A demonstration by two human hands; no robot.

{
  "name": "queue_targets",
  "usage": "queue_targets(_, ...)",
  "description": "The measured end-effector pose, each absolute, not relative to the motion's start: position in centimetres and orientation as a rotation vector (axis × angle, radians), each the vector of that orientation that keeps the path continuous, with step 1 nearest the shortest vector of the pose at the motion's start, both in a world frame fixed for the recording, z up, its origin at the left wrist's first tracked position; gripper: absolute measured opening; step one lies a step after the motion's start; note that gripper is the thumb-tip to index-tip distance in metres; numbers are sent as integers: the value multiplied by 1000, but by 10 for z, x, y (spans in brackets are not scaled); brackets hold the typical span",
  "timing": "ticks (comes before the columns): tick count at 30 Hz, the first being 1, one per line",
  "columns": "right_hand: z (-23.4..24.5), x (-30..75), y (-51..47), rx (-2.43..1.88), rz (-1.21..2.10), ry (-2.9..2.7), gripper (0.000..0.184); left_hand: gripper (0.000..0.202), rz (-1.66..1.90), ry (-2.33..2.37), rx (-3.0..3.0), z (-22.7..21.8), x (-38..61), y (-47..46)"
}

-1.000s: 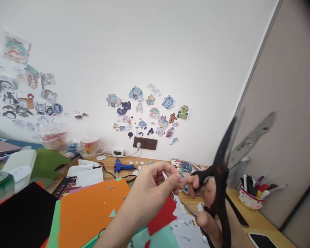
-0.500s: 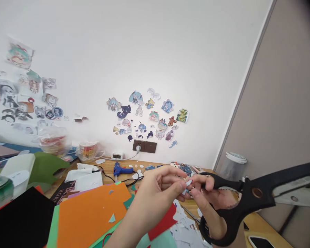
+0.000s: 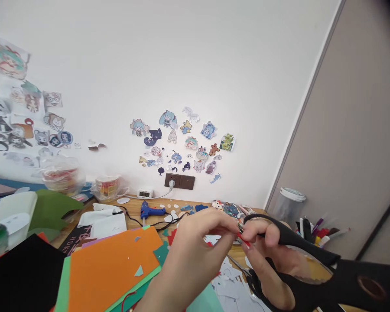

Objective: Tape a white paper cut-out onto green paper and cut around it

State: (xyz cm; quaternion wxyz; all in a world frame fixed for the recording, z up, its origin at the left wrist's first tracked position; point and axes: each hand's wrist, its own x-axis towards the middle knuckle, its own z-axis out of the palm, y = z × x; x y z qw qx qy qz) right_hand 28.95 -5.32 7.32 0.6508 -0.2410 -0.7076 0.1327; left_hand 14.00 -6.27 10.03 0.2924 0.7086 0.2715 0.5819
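In the middle, my left hand (image 3: 195, 255) is closed, its thumb and fingertips pinched at a small red piece (image 3: 246, 242), apparently paper or felt. The fingertips of my right hand (image 3: 269, 268) meet it there and touch the same piece. Large black-handled scissors (image 3: 347, 275) hang on my right hand, with its fingers through the handle loops; the blades run out of view at the right. Below the hands lie white paper scraps (image 3: 229, 281) and a second, smaller pair of scissors (image 3: 238, 264), partly hidden.
Orange sheets (image 3: 113, 268) and a black sheet (image 3: 26, 273) cover the left front. A blue glue gun (image 3: 152, 211) with its cord lies behind. Markers (image 3: 321, 234) and a clear tub (image 3: 289, 203) stand right. Cut-out stickers (image 3: 191, 143) dot the wall above a socket (image 3: 180, 181).
The small pale piece between my fingers is gone from view, and a red piece is there now. The scissors have swung lower and rightward. The view has shifted slightly right.
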Motion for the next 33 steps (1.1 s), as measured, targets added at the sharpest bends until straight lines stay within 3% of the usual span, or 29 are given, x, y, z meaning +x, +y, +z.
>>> queue_targets(6, 75, 290, -57, -536, 406, -1477, 29, 25, 2297, 593, 2406, 79, 139, -51)
queue_targets(15, 75, 290, -56, -704, 183, -1654, 23, 13, 2553, 452, 2321, 73, 146, -36)
queue_targets(19, 73, 291, -54, -700, 305, -1695, 23, 13, 2609, 378, 2485, 73, 143, -34)
queue_targets(26, 82, 293, -51, -777, 512, -1613, 22, 13, 2433, 790, 2285, 68, 148, -23)
queue_targets(33, 68, 306, -2, -1060, 594, -1749, 23, 8, 1377, 1245, 2254, 46, 150, 9)
